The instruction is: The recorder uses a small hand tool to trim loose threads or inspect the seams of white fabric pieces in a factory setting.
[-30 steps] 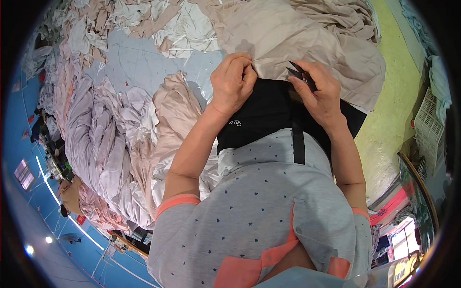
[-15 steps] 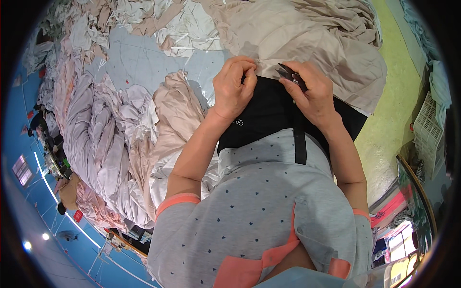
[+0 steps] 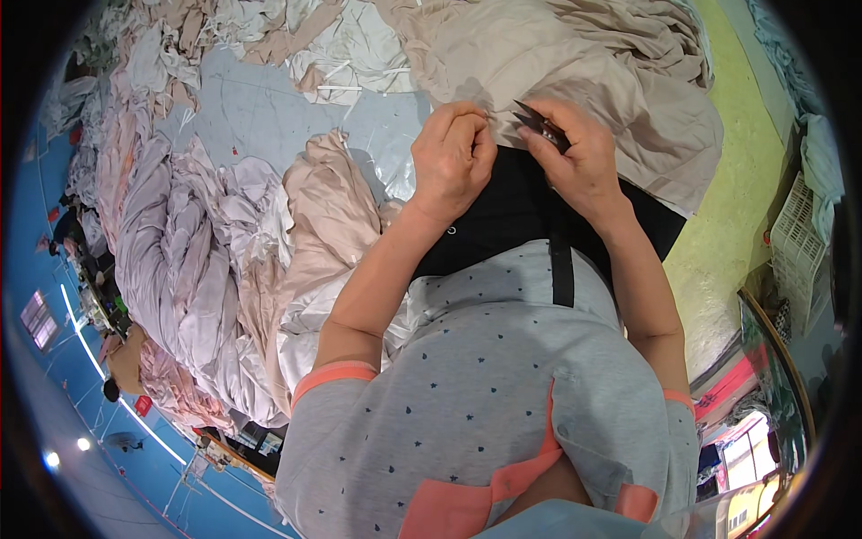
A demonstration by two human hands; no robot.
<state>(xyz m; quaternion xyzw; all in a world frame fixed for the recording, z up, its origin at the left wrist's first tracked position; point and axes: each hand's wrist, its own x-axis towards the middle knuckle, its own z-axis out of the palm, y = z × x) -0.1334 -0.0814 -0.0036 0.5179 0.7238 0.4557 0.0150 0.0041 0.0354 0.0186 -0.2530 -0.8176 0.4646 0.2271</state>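
My left hand (image 3: 455, 162) is closed in a pinch at the near edge of a large beige cloth (image 3: 575, 67), its fingertips mostly hidden behind the knuckles. Just to the right, my right hand (image 3: 582, 162) grips dark thread snips (image 3: 542, 127). Their pointed blades stick out toward the left hand and stand a little apart, over the cloth's edge. Both hands are above the black apron (image 3: 489, 211) at my waist.
Crumpled lilac and white satin cloth (image 3: 197, 269) lies heaped at the left, beside a beige pile (image 3: 332, 198). White and beige scraps (image 3: 355, 54) lie on the grey floor (image 3: 251, 108) farther off. A white plastic crate (image 3: 797, 234) stands at the right on the yellow floor side.
My left hand has shifted a little to the right and my right hand slightly left and up, so they are closer together. The snips moved along with the right hand.
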